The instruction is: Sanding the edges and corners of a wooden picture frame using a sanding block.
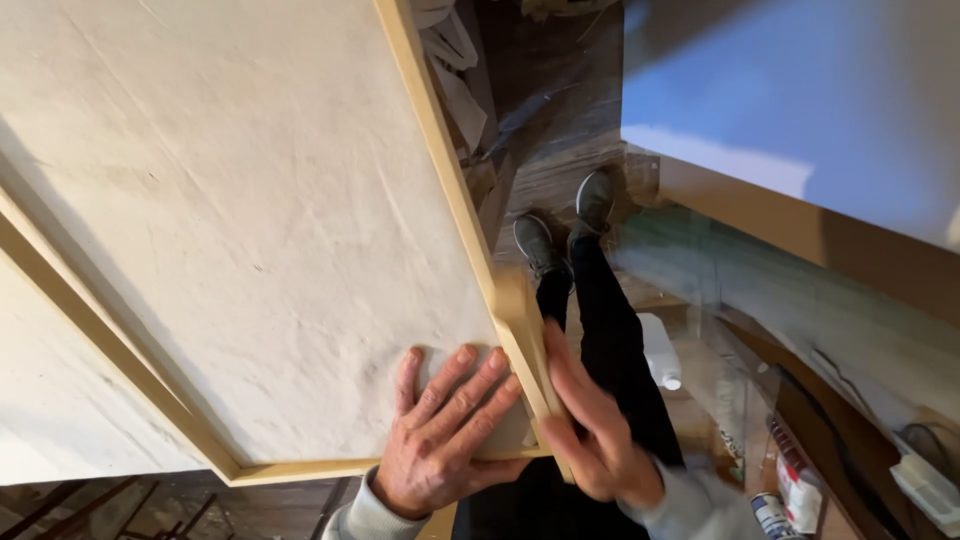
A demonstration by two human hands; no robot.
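The left hand (440, 440) lies flat, fingers spread, on the pale canvas (250, 230) at its near right corner. The right hand (595, 430) curls around the outer edge of the wooden frame (445, 170) just beside it, fingers pressed against a short wooden block (520, 330) at that edge. The step seems to want steady downward pressure from the flat palm while the other hand keeps the block snug against the frame. The right thumb is hidden behind the wood, so how tightly it grips cannot be told. The canvas runs off the left and far edges. A white bottle (662, 352) by the dark trouser legs (600, 330) is blurred.
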